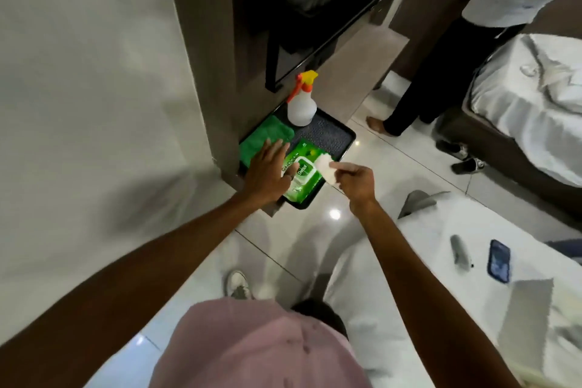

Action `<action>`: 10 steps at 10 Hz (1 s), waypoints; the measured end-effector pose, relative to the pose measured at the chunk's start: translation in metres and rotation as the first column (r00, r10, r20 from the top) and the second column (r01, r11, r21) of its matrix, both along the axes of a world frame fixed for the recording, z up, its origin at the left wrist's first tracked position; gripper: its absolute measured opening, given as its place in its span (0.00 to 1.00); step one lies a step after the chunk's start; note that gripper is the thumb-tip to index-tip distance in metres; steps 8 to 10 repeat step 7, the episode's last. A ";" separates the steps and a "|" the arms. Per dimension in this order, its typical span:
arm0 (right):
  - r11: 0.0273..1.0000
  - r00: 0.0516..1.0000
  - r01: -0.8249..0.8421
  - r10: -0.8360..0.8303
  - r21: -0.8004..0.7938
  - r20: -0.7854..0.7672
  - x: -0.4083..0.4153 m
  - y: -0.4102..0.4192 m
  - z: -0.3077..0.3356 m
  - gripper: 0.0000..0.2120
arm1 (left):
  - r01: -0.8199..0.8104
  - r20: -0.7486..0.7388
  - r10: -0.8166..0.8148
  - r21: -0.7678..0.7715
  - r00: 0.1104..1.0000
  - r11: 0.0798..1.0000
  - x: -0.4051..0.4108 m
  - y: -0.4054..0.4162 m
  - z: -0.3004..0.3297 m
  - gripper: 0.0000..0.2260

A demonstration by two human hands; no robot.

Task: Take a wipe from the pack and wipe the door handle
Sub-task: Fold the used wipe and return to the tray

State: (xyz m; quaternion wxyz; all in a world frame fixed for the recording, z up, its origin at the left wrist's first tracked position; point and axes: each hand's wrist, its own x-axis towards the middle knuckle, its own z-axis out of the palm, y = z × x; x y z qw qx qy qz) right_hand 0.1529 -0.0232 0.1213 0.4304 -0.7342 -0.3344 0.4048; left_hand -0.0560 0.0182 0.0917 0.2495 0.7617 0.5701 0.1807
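A green pack of wipes [307, 172] lies on a black tray [341, 135] on the floor. My left hand [267, 172] rests flat on the pack's left side, fingers spread. My right hand [354, 178] pinches a white wipe [326, 168] just above the pack's right edge. No door handle can be made out in this view.
A white spray bottle [301, 104] with an orange and yellow trigger and a folded green cloth [263, 138] share the tray. A brown wardrobe [214, 57] stands behind it. Another person's legs [409, 104] are at the right, a bed [535, 104] beyond, a phone [499, 261] nearby.
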 end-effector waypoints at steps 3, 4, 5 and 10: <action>0.970 0.979 -0.157 0.177 -0.184 0.099 0.091 0.149 -0.060 0.10 | -0.032 -0.290 0.042 0.037 0.956 0.999 0.079 0.054 -0.045 0.34; 0.934 0.951 -0.258 0.290 -0.249 0.104 0.105 0.182 -0.075 0.11 | -0.154 -0.256 0.157 0.032 0.954 0.988 0.088 0.049 -0.050 0.32; 0.902 0.924 -0.344 0.374 -0.261 0.074 0.117 0.200 -0.086 0.12 | -0.208 -0.258 0.198 -0.013 0.946 0.978 0.089 0.032 -0.048 0.33; 0.859 0.715 -0.468 0.507 -0.210 0.481 0.139 0.199 -0.089 0.12 | -0.221 -0.302 0.228 0.056 0.926 0.974 0.096 -0.003 -0.037 0.30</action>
